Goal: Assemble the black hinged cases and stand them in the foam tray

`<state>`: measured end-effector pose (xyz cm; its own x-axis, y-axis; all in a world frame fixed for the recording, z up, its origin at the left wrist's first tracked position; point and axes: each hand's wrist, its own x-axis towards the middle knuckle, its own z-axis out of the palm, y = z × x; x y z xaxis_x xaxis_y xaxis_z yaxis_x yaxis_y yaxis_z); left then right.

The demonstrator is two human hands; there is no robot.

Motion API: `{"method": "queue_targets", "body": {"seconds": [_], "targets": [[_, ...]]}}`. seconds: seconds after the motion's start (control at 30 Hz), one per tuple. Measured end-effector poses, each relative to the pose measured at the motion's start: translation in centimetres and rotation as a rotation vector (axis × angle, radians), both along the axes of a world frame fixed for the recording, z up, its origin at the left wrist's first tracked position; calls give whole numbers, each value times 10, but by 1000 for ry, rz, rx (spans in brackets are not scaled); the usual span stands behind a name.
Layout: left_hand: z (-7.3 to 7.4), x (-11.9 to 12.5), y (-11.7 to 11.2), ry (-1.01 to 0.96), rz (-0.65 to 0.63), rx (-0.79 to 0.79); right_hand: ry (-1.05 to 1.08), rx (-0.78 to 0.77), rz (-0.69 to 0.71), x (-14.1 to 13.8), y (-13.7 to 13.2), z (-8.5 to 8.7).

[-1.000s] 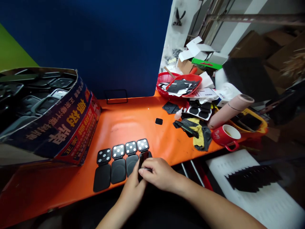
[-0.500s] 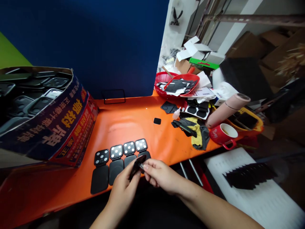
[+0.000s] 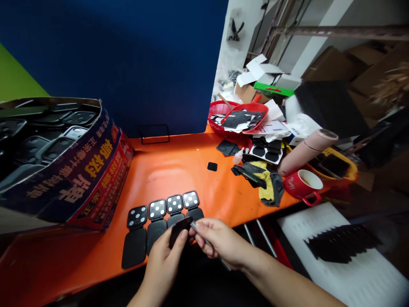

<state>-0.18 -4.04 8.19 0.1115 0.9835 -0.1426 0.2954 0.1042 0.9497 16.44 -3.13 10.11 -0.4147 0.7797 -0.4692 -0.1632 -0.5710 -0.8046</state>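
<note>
Holding a dark flat piece point(image 3: 179, 231) beside a slim metal tool point(image 3: 202, 237)

Both hands at lower centre of frame, close together; whether their fingers touch, cannot tell. Left hand point(image 3: 165, 254): pinches the dark flat piece, thumb over its near face. Right hand point(image 3: 220, 239): fingers closed round the slim metal tool, its tip at the piece's right edge; contact not resolvable.

Just beyond the hands, lower left of centre: row of four hinged black pieces point(image 3: 156, 232) lying open on the orange table point(image 3: 172, 164), upper squares each with five pale dots. The rightmost ones are partly hidden by the hands and the held piece.

Left of frame: printed carton point(image 3: 91, 172), filled with similar dark pieces. Centre: small black square point(image 3: 212, 166), lying alone. Right of centre: yellow-and-grey cloth point(image 3: 267, 187), red mug point(image 3: 295, 185), pink tumbler point(image 3: 306, 152) tilted in view. Lower right: white foam block point(image 3: 295, 224) carrying dark parts.
</note>
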Motion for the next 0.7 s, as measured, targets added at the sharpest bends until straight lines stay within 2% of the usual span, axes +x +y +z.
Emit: {"method": "queue_targets", "body": {"seconds": [0.13, 0.27, 0.37, 0.47, 0.6, 0.7], "targets": [[2, -8, -10, 323, -269, 357, -132, 64, 112, 7, -2, 2], [4, -10, -16, 489, -380, 497, -61, -103, 173, 15, -1, 5], [2, -6, -19, 522, -409, 502, 66, -271, 135, 17, -1, 2], [-3, -3, -21, 519, -411, 487, 133, -359, 64, 14, -3, -4], [-12, -2, -21, 459, -409, 424, 152, -354, -82, 8, -8, -14], [-16, 2, -17, 322, -371, 289, 173, -299, -126, 7, -11, -23]]}}
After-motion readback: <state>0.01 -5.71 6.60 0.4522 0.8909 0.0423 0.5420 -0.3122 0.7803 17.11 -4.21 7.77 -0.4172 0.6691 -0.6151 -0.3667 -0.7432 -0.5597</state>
